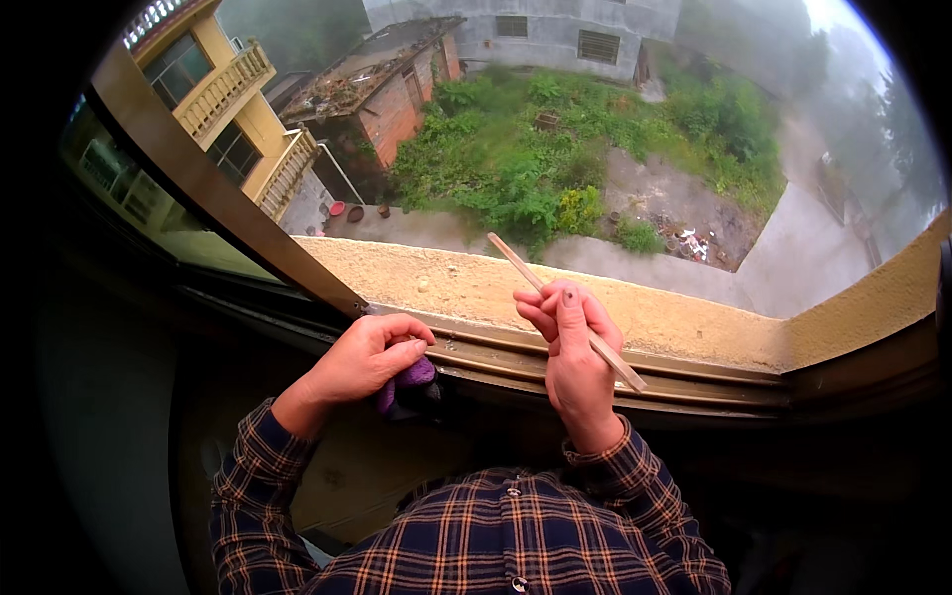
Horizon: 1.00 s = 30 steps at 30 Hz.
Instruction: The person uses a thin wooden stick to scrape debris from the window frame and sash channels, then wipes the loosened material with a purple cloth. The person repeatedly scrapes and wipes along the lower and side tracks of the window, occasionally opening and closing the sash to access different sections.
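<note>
A thin wooden stick [617,362] is gripped in my right hand [579,349], raised above the metal window track [513,362]. Its far end points up and left over the outer sill; the near end slants down over the track. At the left part of the track, my left hand [366,355] holds a purple cloth [415,374], which hangs down on the inner side. Much of the cloth is hidden below the hand and in shadow. Bits of dirt lie in the track's grooves near my left hand.
A sliding window frame [223,201] stands on the left. Beyond the track runs a rough yellow outer sill [669,323], with a drop to a yard [513,171] of green plants below. A yellow building with balconies [223,97] rises at left. The room inside is dark.
</note>
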{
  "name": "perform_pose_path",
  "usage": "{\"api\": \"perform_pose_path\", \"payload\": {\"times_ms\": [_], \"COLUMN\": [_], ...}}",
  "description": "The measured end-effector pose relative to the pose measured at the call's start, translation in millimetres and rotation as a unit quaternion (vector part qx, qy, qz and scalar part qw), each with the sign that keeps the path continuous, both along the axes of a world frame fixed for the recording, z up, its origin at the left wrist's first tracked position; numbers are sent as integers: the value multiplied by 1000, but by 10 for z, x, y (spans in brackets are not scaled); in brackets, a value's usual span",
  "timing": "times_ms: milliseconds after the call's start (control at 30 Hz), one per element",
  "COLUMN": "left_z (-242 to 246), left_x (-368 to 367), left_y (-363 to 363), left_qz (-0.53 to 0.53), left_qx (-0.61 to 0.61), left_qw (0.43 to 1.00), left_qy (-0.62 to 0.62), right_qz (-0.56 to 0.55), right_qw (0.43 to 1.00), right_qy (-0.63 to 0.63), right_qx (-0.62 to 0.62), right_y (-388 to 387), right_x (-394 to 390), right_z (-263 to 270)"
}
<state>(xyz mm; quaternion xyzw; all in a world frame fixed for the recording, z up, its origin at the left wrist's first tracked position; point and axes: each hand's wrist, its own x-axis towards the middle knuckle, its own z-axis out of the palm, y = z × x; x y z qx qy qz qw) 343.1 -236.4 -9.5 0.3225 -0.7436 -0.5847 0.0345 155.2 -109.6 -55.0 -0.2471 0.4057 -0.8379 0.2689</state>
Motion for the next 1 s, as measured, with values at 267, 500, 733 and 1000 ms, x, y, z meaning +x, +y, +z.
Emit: {"api": "perform_pose_path", "payload": {"times_ms": [267, 500, 733, 1000], "left_z": [230, 265, -8, -422], "left_x": [497, 733, 916, 1002], "left_y": [61, 212, 315, 387], "left_qz": [104, 167, 267, 349], "left_qx": [106, 49, 32, 13], "left_qw": [983, 956, 917, 865], "left_qy": [108, 236, 295, 360], "right_qz": [92, 71, 64, 178], "right_qw": [981, 974, 969, 951], "right_qy": [149, 212, 235, 251], "right_qx": [88, 36, -35, -37], "right_y": [507, 624, 711, 500], "right_x": [-101, 25, 79, 356], "right_z": [200, 395, 524, 678]}}
